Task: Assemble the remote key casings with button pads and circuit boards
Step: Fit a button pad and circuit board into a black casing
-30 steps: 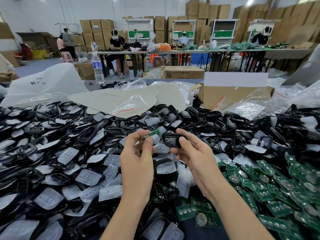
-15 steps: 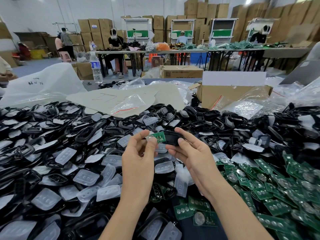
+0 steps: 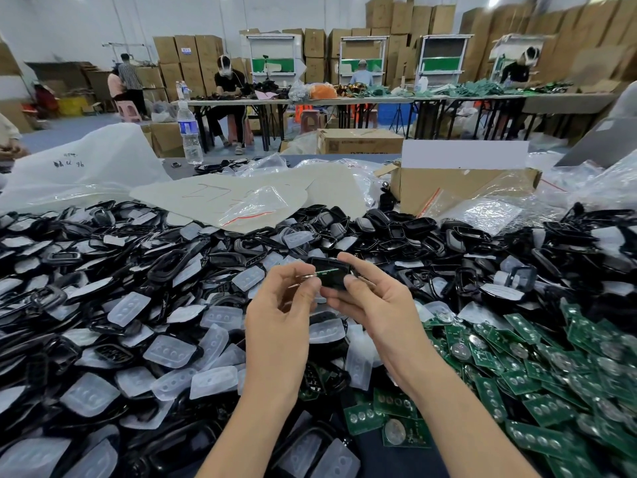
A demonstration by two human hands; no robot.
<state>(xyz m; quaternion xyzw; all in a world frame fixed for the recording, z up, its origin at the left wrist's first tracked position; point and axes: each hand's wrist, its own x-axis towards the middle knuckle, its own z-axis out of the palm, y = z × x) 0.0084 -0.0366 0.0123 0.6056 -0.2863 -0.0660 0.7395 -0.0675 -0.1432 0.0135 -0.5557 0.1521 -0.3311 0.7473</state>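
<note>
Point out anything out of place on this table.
One small black part lies alone by the water bottle, apart from the heap. Otherwise nothing odd: the left hand pinches a circuit board, the right hand holds a casing.

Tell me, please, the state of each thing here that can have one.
left hand, pinching the circuit board
right hand, gripping the black casing
circuit board, edge-on against the casing
black casing, open, held above the pile
water bottle, upright
cardboard box, open
</note>
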